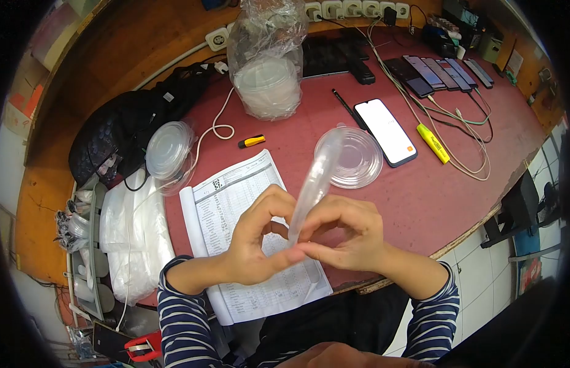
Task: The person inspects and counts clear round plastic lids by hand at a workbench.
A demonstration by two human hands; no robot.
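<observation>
Before me, a round translucent plastic lid [318,176] stands up on edge, seen almost side-on. My left hand [260,236] pinches its lower edge between thumb and fingers, over the printed papers. From the other side my right hand [349,236] grips the same edge, its thumb tip meeting my left thumb. Just behind the held lid, clear round lids [358,161] lie flat on the red table, partly covered by it. Beneath my hands are stapled-looking printed sheets [236,184] with rows of text and a dark square code.
A white-screened phone [386,132], a black pen [348,107] and a yellow highlighter [433,144] lie to the right. Several phones [441,73] with cables are farther back. Bagged round containers [268,83] stand at the back; more lids [168,149], a cutter [252,141] and plastic bags [134,227] are left.
</observation>
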